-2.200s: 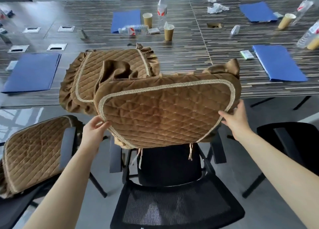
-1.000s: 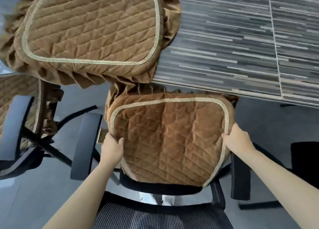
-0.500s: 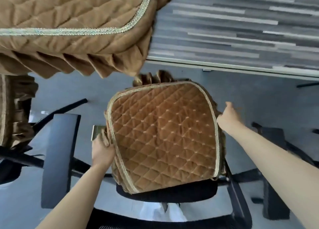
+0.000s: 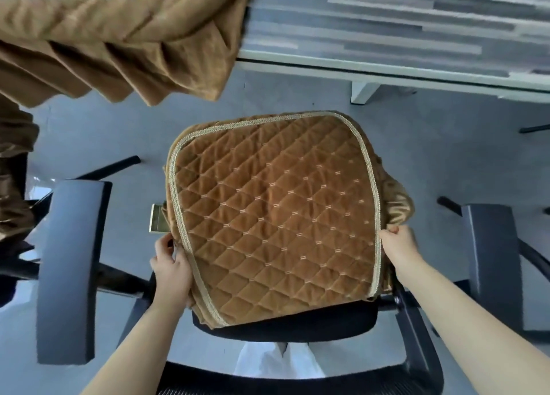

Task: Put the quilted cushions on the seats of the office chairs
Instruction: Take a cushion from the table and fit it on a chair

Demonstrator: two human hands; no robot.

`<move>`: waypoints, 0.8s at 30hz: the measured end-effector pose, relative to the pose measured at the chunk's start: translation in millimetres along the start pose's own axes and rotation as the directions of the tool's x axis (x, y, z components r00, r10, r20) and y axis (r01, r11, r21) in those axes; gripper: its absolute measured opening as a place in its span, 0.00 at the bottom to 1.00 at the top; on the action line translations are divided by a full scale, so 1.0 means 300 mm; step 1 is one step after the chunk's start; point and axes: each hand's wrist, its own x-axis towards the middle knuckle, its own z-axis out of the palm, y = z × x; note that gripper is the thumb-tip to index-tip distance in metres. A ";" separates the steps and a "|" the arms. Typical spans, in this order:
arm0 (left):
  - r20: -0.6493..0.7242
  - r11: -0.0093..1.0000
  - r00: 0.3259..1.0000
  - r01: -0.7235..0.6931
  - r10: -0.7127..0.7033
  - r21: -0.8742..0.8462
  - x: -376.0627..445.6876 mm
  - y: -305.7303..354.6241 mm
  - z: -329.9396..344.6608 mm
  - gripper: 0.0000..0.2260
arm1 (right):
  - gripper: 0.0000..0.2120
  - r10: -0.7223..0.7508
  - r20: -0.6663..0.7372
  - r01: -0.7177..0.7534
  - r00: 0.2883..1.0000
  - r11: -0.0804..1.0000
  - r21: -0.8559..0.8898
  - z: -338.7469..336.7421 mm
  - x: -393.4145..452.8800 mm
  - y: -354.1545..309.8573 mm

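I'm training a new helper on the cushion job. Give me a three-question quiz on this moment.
1. True or false: the quilted cushion lies on the black seat.
2. Which hand grips the cushion's frilled side edge: (a) left hand only, (b) right hand only, (c) both?
3. Fill in: more brown cushions overhang the edge of the striped ___.

Key: 1 true. 2 (c), one on each side. 3 table.
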 end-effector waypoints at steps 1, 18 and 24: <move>0.023 1.000 1.000 -0.019 0.019 -0.020 -0.013 0.005 0.001 0.17 | 0.07 -0.043 -0.024 0.043 0.999 0.999 -0.004 0.003 -0.003 -0.001; -0.021 0.704 0.941 -0.237 0.337 0.669 -0.132 -0.022 0.095 0.39 | 0.20 -0.375 -0.032 0.323 0.926 0.834 -0.447 0.017 -0.106 0.104; 0.329 0.502 0.865 -0.490 0.378 0.712 -0.163 -0.053 0.206 0.51 | 0.31 -0.516 0.154 0.502 0.842 0.649 -0.571 0.071 -0.152 0.141</move>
